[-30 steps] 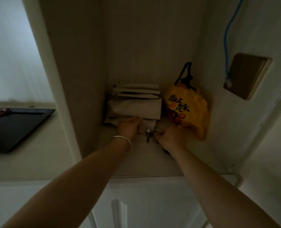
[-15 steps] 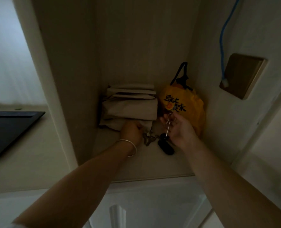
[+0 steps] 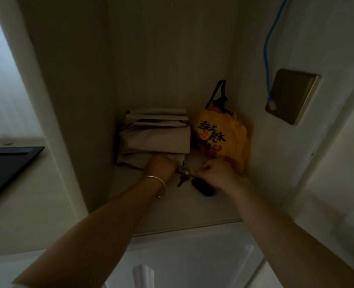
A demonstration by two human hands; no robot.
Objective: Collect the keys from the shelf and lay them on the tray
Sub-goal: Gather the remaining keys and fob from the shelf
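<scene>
A bunch of keys [image 3: 184,176] with a black fob [image 3: 202,187] lies on the pale shelf [image 3: 172,213] inside a dim alcove. My right hand [image 3: 217,173] is closed on the keys' ring end, with the fob hanging just below it. My left hand [image 3: 160,167], a bangle on its wrist, is closed at the other side of the bunch, touching the metal keys and the lower edge of the paper bags. The black tray [image 3: 8,165] sits on the counter at far left.
A stack of folded brown paper bags [image 3: 155,138] fills the shelf's back left. A yellow snack bag [image 3: 224,140] leans at back right. A blue cable [image 3: 268,50] and a brass wall plate [image 3: 292,95] are on the right wall. White cabinet doors are below.
My right hand, which had lifted the key ring up, has come back down to the shelf beside my left hand. The view has shifted slightly.
</scene>
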